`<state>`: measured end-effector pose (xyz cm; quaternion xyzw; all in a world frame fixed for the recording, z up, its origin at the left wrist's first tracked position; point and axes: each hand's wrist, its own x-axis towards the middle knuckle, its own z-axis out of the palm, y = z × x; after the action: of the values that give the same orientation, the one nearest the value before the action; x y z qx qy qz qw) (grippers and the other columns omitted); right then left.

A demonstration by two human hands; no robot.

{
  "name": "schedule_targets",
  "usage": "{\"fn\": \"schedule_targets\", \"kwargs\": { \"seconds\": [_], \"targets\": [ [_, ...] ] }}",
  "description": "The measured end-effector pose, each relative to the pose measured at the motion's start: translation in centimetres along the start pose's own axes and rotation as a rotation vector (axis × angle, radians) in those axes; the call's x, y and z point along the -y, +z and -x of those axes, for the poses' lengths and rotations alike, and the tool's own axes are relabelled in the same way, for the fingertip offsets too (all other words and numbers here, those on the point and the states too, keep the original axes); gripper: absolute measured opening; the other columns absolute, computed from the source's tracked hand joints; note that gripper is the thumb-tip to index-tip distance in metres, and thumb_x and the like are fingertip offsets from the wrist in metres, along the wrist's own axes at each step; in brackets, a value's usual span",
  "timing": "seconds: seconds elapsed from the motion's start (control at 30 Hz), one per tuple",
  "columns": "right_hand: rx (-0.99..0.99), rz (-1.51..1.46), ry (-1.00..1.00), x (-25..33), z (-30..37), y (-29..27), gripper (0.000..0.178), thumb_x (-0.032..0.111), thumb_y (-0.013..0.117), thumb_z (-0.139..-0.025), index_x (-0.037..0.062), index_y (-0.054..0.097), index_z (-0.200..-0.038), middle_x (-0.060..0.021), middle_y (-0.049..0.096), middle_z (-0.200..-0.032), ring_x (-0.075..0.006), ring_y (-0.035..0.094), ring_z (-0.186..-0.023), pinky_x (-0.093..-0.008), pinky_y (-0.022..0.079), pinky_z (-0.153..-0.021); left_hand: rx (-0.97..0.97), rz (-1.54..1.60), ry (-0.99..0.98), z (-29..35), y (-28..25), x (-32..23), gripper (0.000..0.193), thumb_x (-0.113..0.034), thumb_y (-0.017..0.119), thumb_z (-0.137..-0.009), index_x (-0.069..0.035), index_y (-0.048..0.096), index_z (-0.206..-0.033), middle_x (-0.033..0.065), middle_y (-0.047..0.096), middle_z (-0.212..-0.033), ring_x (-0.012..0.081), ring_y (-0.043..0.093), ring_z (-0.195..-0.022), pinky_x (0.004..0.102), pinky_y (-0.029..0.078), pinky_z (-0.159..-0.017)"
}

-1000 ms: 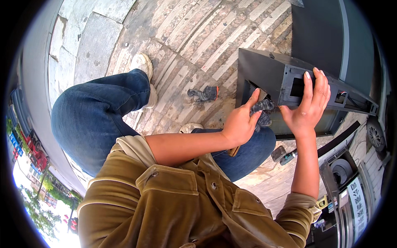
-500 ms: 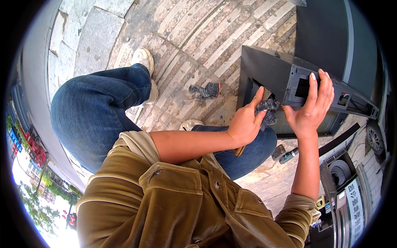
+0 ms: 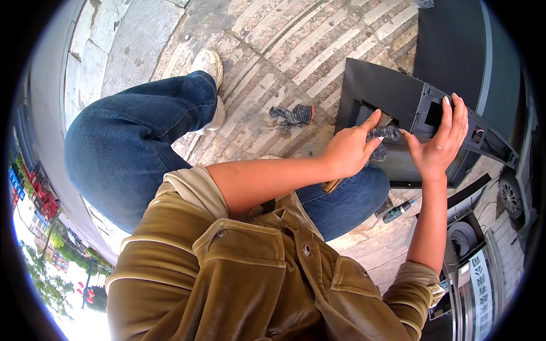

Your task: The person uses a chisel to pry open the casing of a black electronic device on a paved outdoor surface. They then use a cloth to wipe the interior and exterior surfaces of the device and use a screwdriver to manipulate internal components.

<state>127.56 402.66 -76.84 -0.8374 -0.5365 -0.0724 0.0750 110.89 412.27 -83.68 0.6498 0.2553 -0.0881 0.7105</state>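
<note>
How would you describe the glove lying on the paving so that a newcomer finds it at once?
Start from the dark boxy casing at the right. Left of it, on the striped paving between casing and pale shoe, lies a crumpled grey knitted glove. Its orange-red end and untouched position set it apart from the grey cloth in the left hand.
</note>
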Motion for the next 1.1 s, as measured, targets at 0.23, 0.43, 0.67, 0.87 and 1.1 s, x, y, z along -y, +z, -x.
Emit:
{"fn": "schedule_targets", "kwargs": {
  "seconds": [0.23,0.43,0.67,0.87,1.1],
  "targets": [
    [0.024,0.02,0.032,0.2,0.1,0.2,0.099,0.03,0.087,-0.052,0.0061,0.038,-0.135,-0.0167,0.041,-0.14,-0.0389,0.039,-0.128,-0.0476,0.032,-0.104,0.366,-0.195,0.098,-2.3,-7.0,3.8,0.052,-0.032,0.056,-0.094,-0.016,0.041,-0.141,0.0192,0.059,-0.124,0.0322,0.06,-0.11,0.0369,0.045,-0.094],
    [0.006,0.009,0.052,0.5,0.1,0.1,0.098,0.023,0.088,-0.047,0.0065,0.043,-0.131,-0.0166,0.044,-0.136,-0.0369,0.042,-0.126,-0.0487,0.031,-0.103,0.349,0.0,-0.079,-2.3,-7.3,5.7,0.052,-0.039,0.054,-0.094,-0.011,0.047,-0.137,0.0187,0.06,-0.121,0.0305,0.059,-0.11,0.0357,0.044,-0.094],
    [0.002,-0.018,0.064,0.5,0.1,0.2,0.099,0.026,0.089,-0.046,0.0088,0.042,-0.132,-0.0159,0.044,-0.136,-0.0368,0.042,-0.125,-0.0507,0.032,-0.102,0.357,-0.029,-0.053,-3.2,-6.3,5.1,0.051,-0.037,0.054,-0.094,-0.009,0.048,-0.135,0.0177,0.058,-0.126,0.0323,0.056,-0.115,0.0358,0.042,-0.098],
    [0.008,-0.016,0.07,0.3,0.0,0.1,0.101,0.028,0.089,-0.045,0.0101,0.041,-0.132,-0.0154,0.043,-0.136,-0.0365,0.042,-0.125,-0.0521,0.032,-0.1,0.389,-0.056,0.102,-4.7,-6.1,4.5,0.045,-0.028,0.052,-0.096,-0.015,0.046,-0.139,0.0141,0.066,-0.111,0.0168,0.062,-0.079,0.0312,0.048,-0.079],
    [0.066,0.017,0.118,0.7,-0.1,-0.2,0.102,0.031,0.088,-0.046,0.0105,0.041,-0.134,-0.0161,0.041,-0.138,-0.0371,0.041,-0.127,-0.0567,0.03,-0.1,0.268,-0.166,0.053,-3.9,-4.7,2.8,0.049,-0.034,0.051,-0.095,-0.003,0.048,-0.134,0.0217,0.062,-0.115,0.0332,0.06,-0.108,0.0373,0.044,-0.093]
  ]
}}
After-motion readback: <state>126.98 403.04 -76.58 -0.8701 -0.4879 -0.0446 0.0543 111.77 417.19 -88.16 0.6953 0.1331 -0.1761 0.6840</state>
